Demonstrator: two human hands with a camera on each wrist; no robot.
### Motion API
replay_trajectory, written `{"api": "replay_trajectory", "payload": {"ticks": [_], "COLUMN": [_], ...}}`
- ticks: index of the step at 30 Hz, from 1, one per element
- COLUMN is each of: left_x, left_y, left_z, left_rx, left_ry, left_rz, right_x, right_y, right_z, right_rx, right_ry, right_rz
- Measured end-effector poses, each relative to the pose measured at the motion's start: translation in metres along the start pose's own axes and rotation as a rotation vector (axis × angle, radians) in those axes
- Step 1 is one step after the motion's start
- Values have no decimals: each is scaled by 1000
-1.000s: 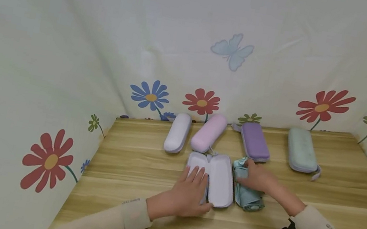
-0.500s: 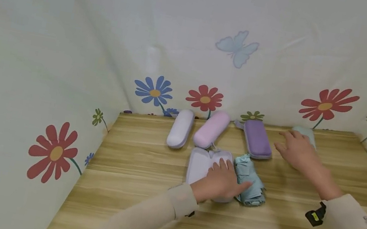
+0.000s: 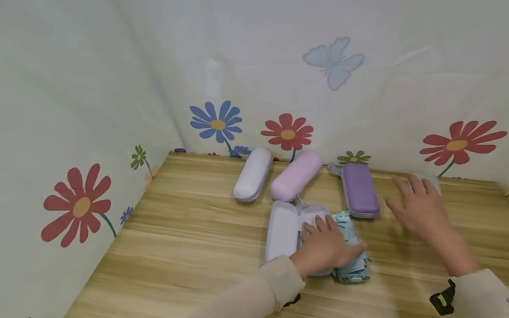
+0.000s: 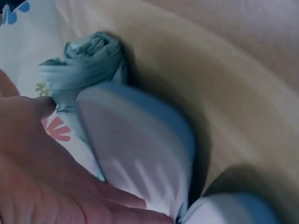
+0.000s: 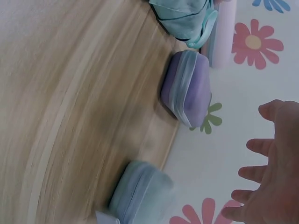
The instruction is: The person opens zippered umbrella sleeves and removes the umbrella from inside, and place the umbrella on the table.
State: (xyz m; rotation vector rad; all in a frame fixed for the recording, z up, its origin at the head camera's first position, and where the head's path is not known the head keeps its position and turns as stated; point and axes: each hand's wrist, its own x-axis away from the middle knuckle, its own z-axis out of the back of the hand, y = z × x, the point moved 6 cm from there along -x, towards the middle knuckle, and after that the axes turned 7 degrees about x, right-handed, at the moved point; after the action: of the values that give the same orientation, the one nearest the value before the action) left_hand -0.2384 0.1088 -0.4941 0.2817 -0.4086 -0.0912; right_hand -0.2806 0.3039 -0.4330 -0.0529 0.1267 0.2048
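An opened hard zip case (image 3: 281, 232) with a pale lining lies on the wooden table. My left hand (image 3: 325, 246) spreads flat over its right half, fingers straight, thumb reaching across the umbrella. That folded teal umbrella (image 3: 355, 265) lies along the case's right side, its rolled end showing in the left wrist view beside the case lining (image 4: 135, 140). My right hand (image 3: 419, 208) hovers with spread fingers near the pale green case (image 5: 140, 191), hiding most of it in the head view. Nothing is between its fingers.
Along the back edge lie a white case (image 3: 254, 175), a pink case (image 3: 297, 177) and a purple case (image 3: 361, 192), all closed. A flower-printed curtain (image 3: 252, 56) rises behind and to the left of the wooden table (image 3: 189, 238).
My right hand let go of the umbrella and moved to the back right, over the green case. My left hand slid right, from the case's left half onto its right half.
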Motion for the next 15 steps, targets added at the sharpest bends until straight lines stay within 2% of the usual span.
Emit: {"api": "replay_trajectory", "payload": {"ticks": [6,11,15], "left_x": [2,9,11], "left_y": [-3,-11,-16], "left_z": [-9,-19,-20], "left_rx": [-42,-97,-108], "left_ry": [20,-19,-39], "left_rz": [15,19,13], "right_x": [-6,-10,-12], "right_y": [-9,-16,-22], "right_z": [-9,-17,-22], "right_rx": [-54,-64,-62], "right_ry": [-24,-11,17], "right_rz": [6,20,40]}}
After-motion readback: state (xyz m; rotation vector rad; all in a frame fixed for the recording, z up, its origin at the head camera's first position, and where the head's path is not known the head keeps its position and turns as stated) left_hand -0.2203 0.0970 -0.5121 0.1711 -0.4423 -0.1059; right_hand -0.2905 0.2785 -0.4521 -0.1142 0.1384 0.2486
